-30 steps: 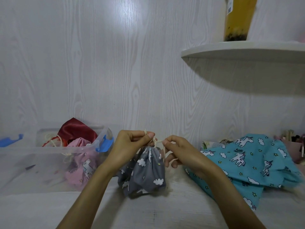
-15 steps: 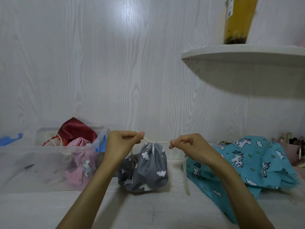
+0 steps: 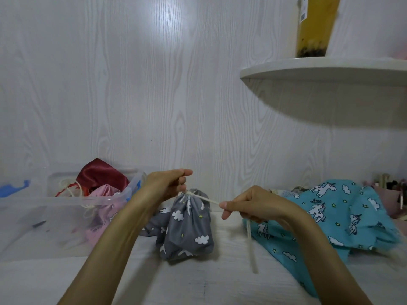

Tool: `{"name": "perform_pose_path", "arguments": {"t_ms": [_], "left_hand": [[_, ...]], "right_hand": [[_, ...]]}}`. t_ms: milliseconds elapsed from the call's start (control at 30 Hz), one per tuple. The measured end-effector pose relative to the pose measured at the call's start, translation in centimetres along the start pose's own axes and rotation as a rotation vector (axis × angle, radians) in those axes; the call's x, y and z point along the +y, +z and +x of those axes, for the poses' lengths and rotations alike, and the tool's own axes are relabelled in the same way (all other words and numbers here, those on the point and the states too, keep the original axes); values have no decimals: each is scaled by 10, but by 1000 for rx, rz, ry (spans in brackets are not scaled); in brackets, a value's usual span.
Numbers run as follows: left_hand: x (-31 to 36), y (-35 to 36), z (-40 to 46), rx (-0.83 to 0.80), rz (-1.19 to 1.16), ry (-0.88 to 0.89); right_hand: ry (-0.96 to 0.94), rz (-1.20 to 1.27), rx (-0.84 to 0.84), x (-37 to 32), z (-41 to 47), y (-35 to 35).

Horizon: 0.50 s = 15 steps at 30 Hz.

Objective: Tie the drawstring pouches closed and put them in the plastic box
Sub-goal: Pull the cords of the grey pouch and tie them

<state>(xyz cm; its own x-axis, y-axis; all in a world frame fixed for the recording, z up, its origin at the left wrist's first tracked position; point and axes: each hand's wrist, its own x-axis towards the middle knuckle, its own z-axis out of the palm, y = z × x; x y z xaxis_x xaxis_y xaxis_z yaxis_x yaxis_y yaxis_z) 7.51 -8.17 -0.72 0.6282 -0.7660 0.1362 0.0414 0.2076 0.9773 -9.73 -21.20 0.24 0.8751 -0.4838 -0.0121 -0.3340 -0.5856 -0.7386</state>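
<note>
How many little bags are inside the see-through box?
2 that I can see. A red bag sits at the back of the box, and a pink bag lies in front of it. More could be hidden underneath them.

Your left hand [image 3: 168, 187] covers cord end at gray pouch [image 3: 187, 227] neck. Yellow cup [image 3: 315, 25] cut by top edge. Loose cord tail [image 3: 252, 249] blurred.

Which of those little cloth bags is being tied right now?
The grey cloud-print drawstring pouch; both hands pull its cream cord. The pink and dark red pouches sit in the box.
</note>
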Motion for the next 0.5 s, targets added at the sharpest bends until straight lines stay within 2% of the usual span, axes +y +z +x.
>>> {"name": "perform_pose_path", "arguments": {"t_ms": [200,433,500], "left_hand": [[-9,6,-3,-270,553,42],[-21,38,-18,-696,678,-119],[-27,47,-20,-788,718,-103]], "right_hand": [[-79,217,46,-7,-9,-15],[-80,437,299,-4,-7,-26],[-100,404,324,-3,-4,-24]]}}
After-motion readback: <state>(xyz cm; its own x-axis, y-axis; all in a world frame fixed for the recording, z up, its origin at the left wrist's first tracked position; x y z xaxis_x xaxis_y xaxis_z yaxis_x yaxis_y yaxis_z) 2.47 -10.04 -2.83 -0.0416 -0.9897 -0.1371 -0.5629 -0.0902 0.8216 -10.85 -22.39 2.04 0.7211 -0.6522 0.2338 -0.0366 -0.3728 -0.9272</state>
